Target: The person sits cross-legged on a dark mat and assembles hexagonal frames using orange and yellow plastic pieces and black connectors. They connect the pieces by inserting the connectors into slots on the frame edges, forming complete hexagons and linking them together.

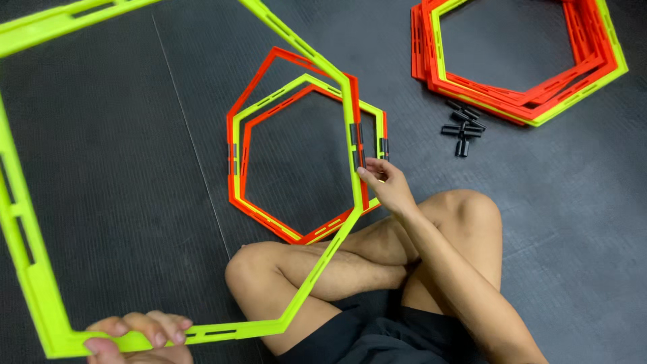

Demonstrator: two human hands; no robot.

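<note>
1. Step in hand, as I judge it: a large yellow-green hexagonal ring (202, 168) is held up off the floor, and a connector clip (355, 135) on its right edge is being fitted or adjusted. The ring fills the left and centre of the frame.

2. The left hand (138, 334), at the lower left edge, has its grip closed around the ring's bottom bar, fingers curled over the top.

3. The right hand (385, 185), at centre frame, pinches the ring's right edge just below the dark clip; its grip is narrow, thumb and fingertips on the plastic. The forearm runs down to the lower right, crossing above the folded bare legs.

4. Next move, in my judgement, calls for a steady left hold while the right fingertips work precisely at the clip.

5. Behind the held ring, two nested rings (269, 168), orange and yellow-green, lie flat on the dark floor (573, 222). At upper right sits a stack of rings (519, 94), with loose black clips (464, 128) just beside it.
</note>
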